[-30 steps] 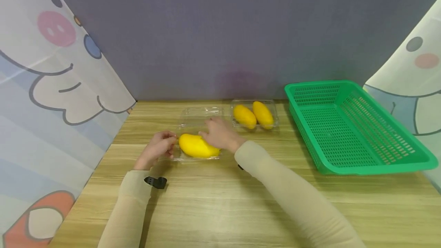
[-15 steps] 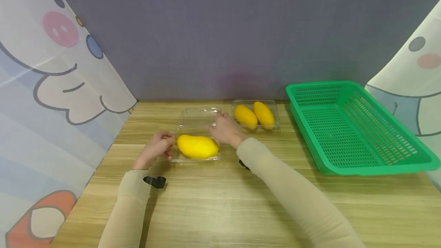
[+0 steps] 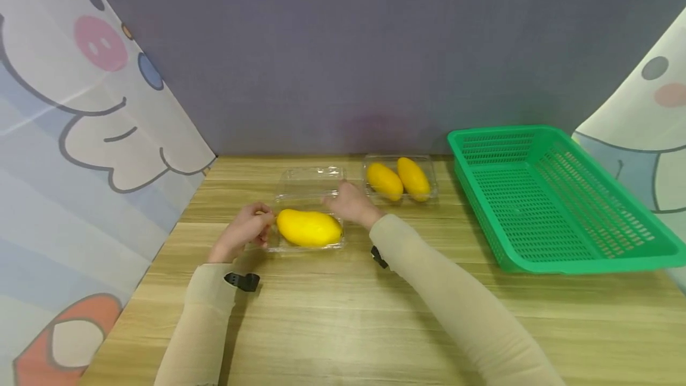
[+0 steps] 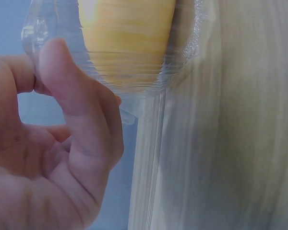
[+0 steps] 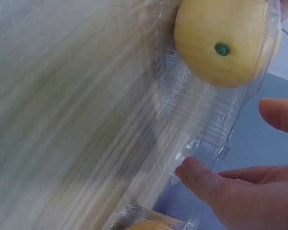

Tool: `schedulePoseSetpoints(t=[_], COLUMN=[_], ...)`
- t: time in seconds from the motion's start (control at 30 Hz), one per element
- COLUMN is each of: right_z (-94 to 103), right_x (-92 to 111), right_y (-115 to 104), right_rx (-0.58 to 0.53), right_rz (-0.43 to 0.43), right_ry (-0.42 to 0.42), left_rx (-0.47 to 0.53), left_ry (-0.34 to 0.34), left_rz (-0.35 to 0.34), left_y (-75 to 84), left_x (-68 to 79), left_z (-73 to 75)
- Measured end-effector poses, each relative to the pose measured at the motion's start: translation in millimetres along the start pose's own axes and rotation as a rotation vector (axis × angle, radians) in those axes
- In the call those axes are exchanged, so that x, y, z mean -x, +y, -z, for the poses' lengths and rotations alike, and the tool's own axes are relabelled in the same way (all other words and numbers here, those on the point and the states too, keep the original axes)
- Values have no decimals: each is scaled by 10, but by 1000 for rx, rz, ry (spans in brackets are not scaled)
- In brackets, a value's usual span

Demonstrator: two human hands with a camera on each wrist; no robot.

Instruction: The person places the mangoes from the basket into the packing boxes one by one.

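A large yellow mango lies lengthwise in the near half of a clear plastic clamshell container, its lid folded back toward the wall. At the left end, my left hand pinches the container's rim between thumb and finger; the left wrist view shows the fingertip on the clear corner. My right hand is at the container's right side, near the hinge. In the right wrist view its fingertips reach the edge of the lid, with the thumb held apart. The mango's green stem end faces this hand.
Behind to the right, a second clear container holds two smaller mangoes. A green plastic basket stands at the right of the wooden table. A grey wall rises behind, with cartoon-printed sheets on both sides.
My right hand has left the mango and moved back and right to the lid's side, its fingers drawing in slightly. My left hand has stayed at the container's left rim.
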State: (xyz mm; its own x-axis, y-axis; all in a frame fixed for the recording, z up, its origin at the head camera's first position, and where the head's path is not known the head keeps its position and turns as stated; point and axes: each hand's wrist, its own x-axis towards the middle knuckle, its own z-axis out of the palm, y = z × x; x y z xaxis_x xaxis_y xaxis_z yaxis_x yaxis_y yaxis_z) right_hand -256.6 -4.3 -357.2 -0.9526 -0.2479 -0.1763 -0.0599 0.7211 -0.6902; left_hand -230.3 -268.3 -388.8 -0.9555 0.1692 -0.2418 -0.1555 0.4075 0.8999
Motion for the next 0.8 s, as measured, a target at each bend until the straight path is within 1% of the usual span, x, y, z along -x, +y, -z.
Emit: schedulePoseSetpoints(t=[0.17,0.33,0.4,0.57,0.67,0.8], right_z=[23,54,70,112,148,202], right_x=[-17,-35,-43,-58,-72,-90], right_y=[22,16,11,5,5,-2], right_rx=[-60,-78,-112,-229,-257,-242], right_rz=[4,6,7,27,30,30], right_ry=[21,81,108,145,160,186], left_rx=[4,0,0,5,3,-1], left_ry=[9,12,9,6,8,7], left_rz=[-1,-13,-15,-9,-10,-11], left_y=[-11,-9,-1,20,24,20], left_x=[-7,-1,3,15,23,22], left_z=[-12,-14,-12,2,7,6])
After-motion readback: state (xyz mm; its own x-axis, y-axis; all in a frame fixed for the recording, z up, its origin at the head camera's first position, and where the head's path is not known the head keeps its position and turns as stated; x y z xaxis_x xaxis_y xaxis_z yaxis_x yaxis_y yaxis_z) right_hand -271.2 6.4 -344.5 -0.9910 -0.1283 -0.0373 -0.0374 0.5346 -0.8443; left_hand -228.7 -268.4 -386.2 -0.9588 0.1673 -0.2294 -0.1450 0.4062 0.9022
